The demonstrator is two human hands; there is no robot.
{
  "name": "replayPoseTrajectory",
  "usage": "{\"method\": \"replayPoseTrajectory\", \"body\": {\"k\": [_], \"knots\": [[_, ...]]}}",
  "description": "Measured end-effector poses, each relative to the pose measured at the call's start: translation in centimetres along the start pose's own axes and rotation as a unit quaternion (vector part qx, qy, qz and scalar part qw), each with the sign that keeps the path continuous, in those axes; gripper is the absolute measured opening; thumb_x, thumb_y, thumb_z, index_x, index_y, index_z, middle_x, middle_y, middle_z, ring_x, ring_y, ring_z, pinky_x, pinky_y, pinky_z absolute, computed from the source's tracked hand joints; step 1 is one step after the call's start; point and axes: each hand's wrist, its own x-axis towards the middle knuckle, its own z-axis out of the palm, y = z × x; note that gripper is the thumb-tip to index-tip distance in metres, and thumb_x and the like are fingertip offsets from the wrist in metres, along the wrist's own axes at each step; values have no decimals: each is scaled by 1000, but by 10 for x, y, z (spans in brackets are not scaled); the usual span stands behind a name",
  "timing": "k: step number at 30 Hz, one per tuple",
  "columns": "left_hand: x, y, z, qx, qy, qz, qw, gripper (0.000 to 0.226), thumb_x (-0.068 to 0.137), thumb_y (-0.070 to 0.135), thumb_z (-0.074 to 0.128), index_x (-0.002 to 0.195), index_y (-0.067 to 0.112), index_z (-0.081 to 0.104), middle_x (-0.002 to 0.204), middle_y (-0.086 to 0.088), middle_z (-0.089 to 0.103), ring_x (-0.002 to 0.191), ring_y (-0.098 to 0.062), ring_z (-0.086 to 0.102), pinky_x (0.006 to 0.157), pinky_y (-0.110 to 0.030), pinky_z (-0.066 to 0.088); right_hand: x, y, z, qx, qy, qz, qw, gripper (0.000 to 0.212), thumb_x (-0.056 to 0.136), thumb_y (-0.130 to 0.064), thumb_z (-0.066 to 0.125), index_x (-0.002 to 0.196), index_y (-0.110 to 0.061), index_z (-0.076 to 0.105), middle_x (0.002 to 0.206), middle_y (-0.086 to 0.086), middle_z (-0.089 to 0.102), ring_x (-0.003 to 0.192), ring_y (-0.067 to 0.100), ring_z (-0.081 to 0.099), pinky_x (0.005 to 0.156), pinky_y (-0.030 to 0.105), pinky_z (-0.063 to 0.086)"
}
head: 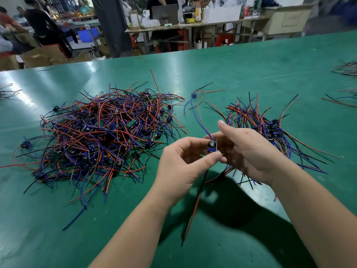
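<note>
Above the green bench [251, 64], between a large tangled wire heap [100, 132] and a neater bundle [260, 120], both hands meet at a small wired module [212, 146]. The left hand [181, 163] pinches it between thumb and curled fingers. The right hand [245, 149] grips it from the other side, one digit raised straight. Any print on it is too small to read. Its blue leads [199, 120] rise, and its red and black leads [195, 202] hang down. Both forearms angle inward, wrists lifted off the bench.
</note>
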Motion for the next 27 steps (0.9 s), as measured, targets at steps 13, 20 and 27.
{"method": "replayPoseTrajectory", "body": {"k": [13,20,27], "knots": [[-1,2,7,-32,24,-145,989,31,71,16,76,95,6,60,69,-4,70,52,-8,62,52,-15,48,0,4,-1,-9,8,-32,999,15,59,-14,73,71,-7,68,59,2,62,47,6,50,46,14,38],[-9,1,10,45,-93,-198,975,7,83,12,70,83,16,65,71,-3,69,57,-9,61,55,-16,47,6,-11,-24,93,166,-70,979,6,76,-7,67,75,-8,61,52,-2,62,42,5,54,39,12,39],[-10,0,11,128,-98,-207,965,11,78,22,77,84,15,71,68,8,61,61,-7,48,57,-16,38,8,-13,-37,74,239,-123,960,17,77,0,71,71,-13,63,55,-1,66,45,7,61,40,13,42]]}}
